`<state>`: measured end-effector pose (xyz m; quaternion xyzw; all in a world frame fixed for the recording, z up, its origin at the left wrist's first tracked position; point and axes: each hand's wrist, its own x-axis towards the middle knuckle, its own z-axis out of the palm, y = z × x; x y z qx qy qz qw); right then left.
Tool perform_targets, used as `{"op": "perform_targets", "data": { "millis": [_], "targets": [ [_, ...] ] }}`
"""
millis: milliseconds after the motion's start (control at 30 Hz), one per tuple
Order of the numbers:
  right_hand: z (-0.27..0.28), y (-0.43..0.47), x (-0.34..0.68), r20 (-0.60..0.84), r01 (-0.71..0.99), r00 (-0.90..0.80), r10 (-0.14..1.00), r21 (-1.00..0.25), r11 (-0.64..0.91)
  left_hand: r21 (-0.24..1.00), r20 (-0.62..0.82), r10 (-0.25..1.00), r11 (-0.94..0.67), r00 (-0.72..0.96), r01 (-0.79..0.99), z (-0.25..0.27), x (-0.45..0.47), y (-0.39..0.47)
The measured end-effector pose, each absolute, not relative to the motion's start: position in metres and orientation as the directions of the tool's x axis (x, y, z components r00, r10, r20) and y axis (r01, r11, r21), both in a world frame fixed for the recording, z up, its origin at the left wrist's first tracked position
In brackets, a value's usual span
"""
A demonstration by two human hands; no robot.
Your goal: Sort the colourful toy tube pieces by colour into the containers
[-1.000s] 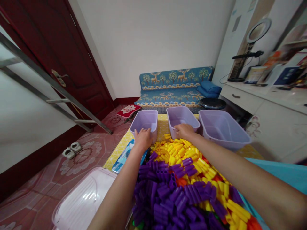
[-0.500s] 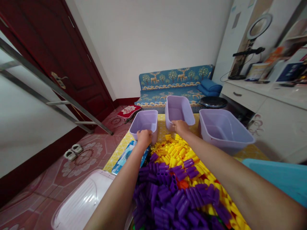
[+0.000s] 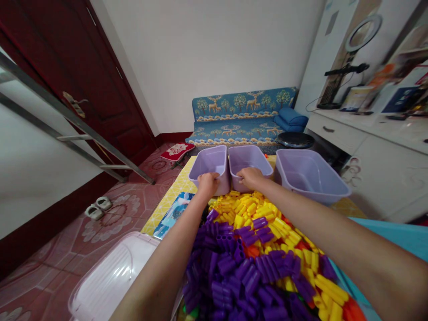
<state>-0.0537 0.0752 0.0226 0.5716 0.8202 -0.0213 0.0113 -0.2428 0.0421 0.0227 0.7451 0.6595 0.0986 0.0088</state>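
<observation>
With its fingers over the near rim, my left hand grips the left lilac bin. My right hand holds the near rim of the middle lilac bin in the same way. These two bins stand side by side on the table, very close together. Just in front of them, under my forearms, lies a big heap of plastic tube pieces: yellow pieces at the far side, purple pieces nearer me, with some orange ones between.
A third lilac bin stands at the right of the yellow patterned tablecloth. A blue printed packet lies left of the heap, near a clear lid. A turquoise tub is at right; a ladder leans left.
The left bin has moved right, close up to the middle bin. The middle bin, raised and tilted before, now sits lower and more level. Both hands keep their hold.
</observation>
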Motion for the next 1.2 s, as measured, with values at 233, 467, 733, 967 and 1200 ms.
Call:
{"op": "perform_targets", "data": {
  "millis": [233, 467, 733, 967, 1200],
  "targets": [
    [0.027, 0.065, -0.034, -0.058, 0.947, -0.322, 0.945, -0.033, 0.32, 0.136, 0.124, 0.978, -0.184, 0.168, 0.973, 0.031, -0.229, 0.034],
    [0.027, 0.065, -0.03, -0.087, 0.944, -0.331, 0.94, -0.042, 0.328, 0.115, 0.186, 0.97, -0.182, 0.159, 0.977, 0.022, -0.224, 0.038],
    [0.023, 0.06, -0.029, -0.088, 0.937, -0.349, 0.933, -0.024, 0.348, 0.095, 0.256, 0.954, -0.184, 0.154, 0.978, 0.011, -0.23, 0.055],
    [0.023, 0.059, -0.029, -0.091, 0.94, -0.342, 0.935, -0.025, 0.341, 0.067, 0.2, 0.96, -0.212, 0.195, 0.975, -0.003, -0.225, 0.065],
    [0.021, 0.066, -0.026, -0.112, 0.934, -0.358, 0.927, -0.038, 0.356, 0.065, 0.112, 0.96, -0.267, 0.258, 0.962, 0.025, -0.232, 0.067]
  ]
}}
